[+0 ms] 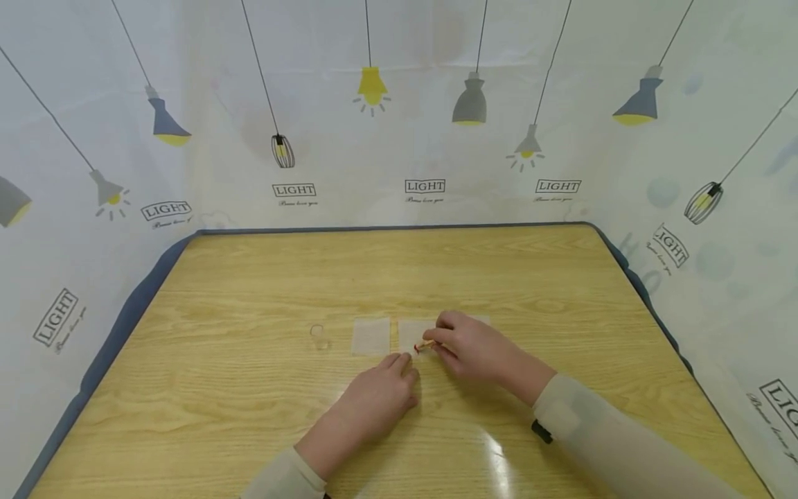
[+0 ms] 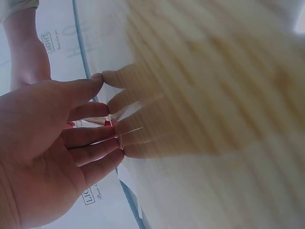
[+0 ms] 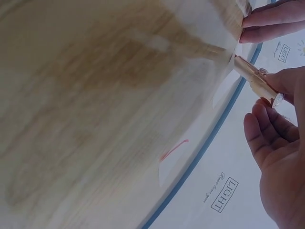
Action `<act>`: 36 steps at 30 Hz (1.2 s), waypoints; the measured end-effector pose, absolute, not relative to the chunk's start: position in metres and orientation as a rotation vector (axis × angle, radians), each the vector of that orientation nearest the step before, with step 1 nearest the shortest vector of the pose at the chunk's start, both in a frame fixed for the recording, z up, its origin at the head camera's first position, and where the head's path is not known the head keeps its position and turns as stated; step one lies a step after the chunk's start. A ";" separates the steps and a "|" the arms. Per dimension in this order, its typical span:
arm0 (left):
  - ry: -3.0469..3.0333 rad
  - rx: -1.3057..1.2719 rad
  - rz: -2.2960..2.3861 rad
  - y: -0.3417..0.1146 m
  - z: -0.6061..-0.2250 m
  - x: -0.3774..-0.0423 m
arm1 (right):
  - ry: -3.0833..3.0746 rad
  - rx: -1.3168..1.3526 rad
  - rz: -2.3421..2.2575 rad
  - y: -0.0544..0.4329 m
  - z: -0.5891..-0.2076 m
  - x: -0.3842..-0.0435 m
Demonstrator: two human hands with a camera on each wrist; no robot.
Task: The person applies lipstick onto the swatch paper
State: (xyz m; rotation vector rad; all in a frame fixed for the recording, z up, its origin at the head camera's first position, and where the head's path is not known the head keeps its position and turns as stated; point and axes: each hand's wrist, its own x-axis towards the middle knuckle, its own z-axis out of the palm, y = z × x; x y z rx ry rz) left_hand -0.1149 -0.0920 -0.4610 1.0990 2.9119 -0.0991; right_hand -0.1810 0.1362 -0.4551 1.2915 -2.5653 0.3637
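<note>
My right hand (image 1: 480,350) pinches a gold lipstick (image 1: 427,344) between thumb and fingers, its red tip down at the middle white sheet (image 1: 408,330). In the right wrist view the lipstick (image 3: 255,78) slants to the surface, a clear, faceted piece at its upper end. The other fingers of that hand are loosely bent below it. Straight fingertips of my left hand (image 1: 378,396) rest at the sheet's near edge, close to the red tip. In the left wrist view the left hand's fingers (image 2: 95,153) are spread, with nothing held.
Another white sheet (image 1: 370,337) lies left of the middle one, and a small clear object (image 1: 320,337) sits farther left. Partly behind the right hand is a third sheet (image 1: 483,319); a red stroke (image 3: 174,149) shows on a sheet in the right wrist view. Printed fabric walls (image 1: 349,152) enclose the wooden table (image 1: 249,416).
</note>
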 end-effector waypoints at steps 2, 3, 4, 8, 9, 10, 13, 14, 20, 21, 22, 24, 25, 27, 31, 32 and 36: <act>2.912 1.095 -0.090 -0.092 -0.461 -0.115 | -2.568 1.283 0.361 0.137 -0.456 -0.183; 2.914 1.094 -0.087 -0.092 -0.460 -0.114 | -2.577 1.275 0.363 0.137 -0.456 -0.184; 2.914 1.091 -0.084 -0.092 -0.460 -0.114 | -2.588 1.265 0.366 0.137 -0.456 -0.185; 2.915 1.078 -0.075 -0.091 -0.460 -0.114 | -2.641 1.225 0.376 0.137 -0.456 -0.189; 2.916 1.075 -0.074 -0.091 -0.460 -0.114 | -2.652 1.215 0.380 0.137 -0.456 -0.190; 2.916 1.073 -0.073 -0.091 -0.461 -0.114 | -2.656 1.209 0.380 0.137 -0.455 -0.191; 2.917 1.065 -0.066 -0.091 -0.461 -0.114 | -2.660 1.197 0.380 0.136 -0.455 -0.195; 2.917 1.064 -0.066 -0.091 -0.461 -0.114 | -2.659 1.189 0.379 0.135 -0.455 -0.196; 2.917 1.048 -0.075 -0.089 -0.461 -0.114 | -2.683 1.140 0.370 0.134 -0.456 -0.202; 2.917 1.045 -0.077 -0.088 -0.461 -0.114 | -2.687 1.135 0.370 0.134 -0.457 -0.203; 2.916 1.039 -0.077 -0.088 -0.461 -0.114 | -2.690 1.132 0.372 0.134 -0.457 -0.204; 2.912 1.025 -0.074 -0.087 -0.461 -0.113 | -2.692 1.128 0.378 0.134 -0.457 -0.205; 2.907 1.017 -0.072 -0.087 -0.461 -0.113 | -2.691 1.126 0.384 0.134 -0.457 -0.205; 2.897 1.001 -0.074 -0.086 -0.461 -0.113 | -2.688 1.123 0.386 0.133 -0.457 -0.206; 2.879 0.965 -0.085 -0.084 -0.458 -0.110 | -2.686 1.120 0.391 0.132 -0.457 -0.206; 2.878 0.959 -0.089 -0.084 -0.457 -0.110 | -2.689 1.116 0.390 0.132 -0.457 -0.206; 2.889 0.960 -0.099 -0.084 -0.457 -0.108 | -2.735 1.051 0.420 0.130 -0.456 -0.204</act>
